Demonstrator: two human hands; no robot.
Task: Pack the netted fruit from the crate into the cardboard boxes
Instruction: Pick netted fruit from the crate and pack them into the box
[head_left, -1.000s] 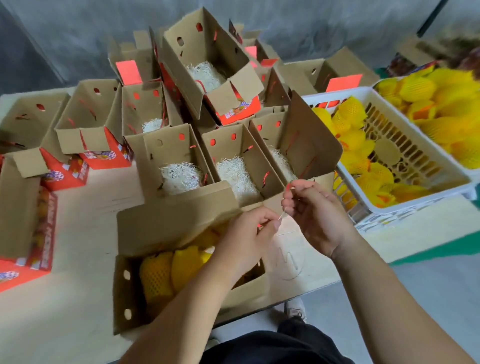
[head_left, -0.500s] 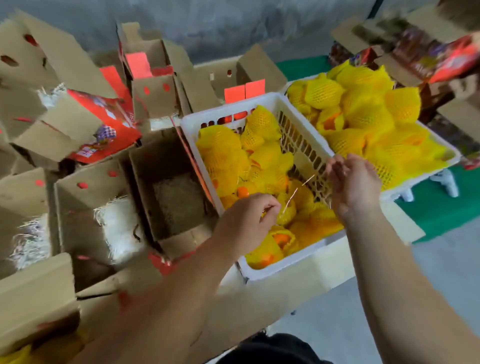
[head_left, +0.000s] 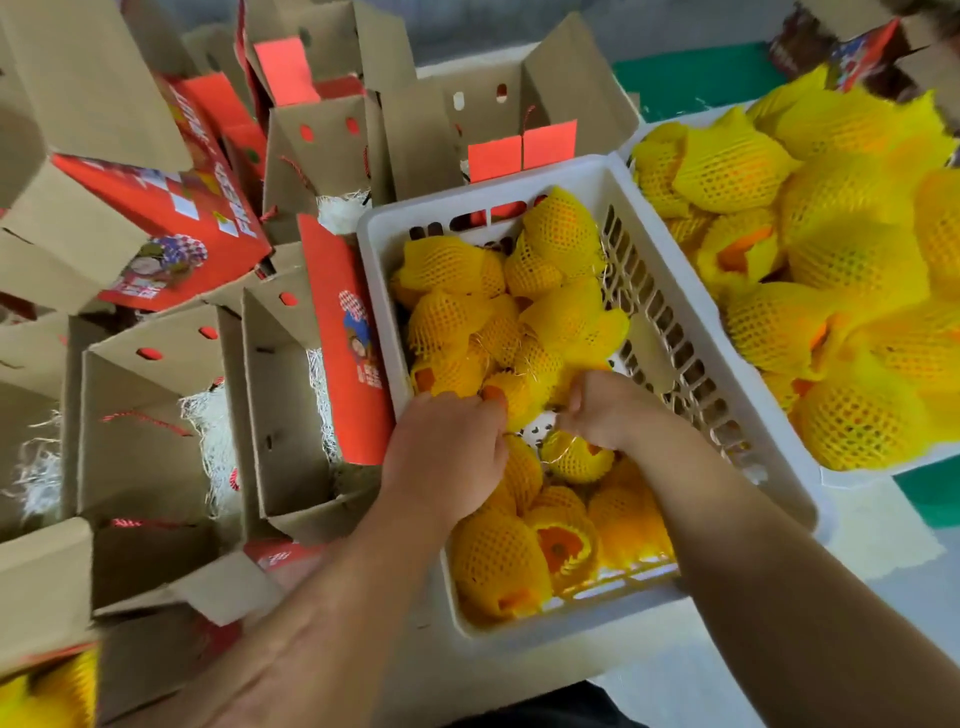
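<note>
both hands reach into the white slatted crate: left hand and right hand, fingers curled, each pinching netted fruit mid-crate. open cardboard boxes stand just left.

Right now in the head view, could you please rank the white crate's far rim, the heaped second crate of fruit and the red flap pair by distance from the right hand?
From the right hand:
1. White crate's far rim, straight ahead.
2. Red flap pair, just beyond that rim.
3. Heaped second crate of fruit, off to the right; close to the flaps, hard to separate.
</note>
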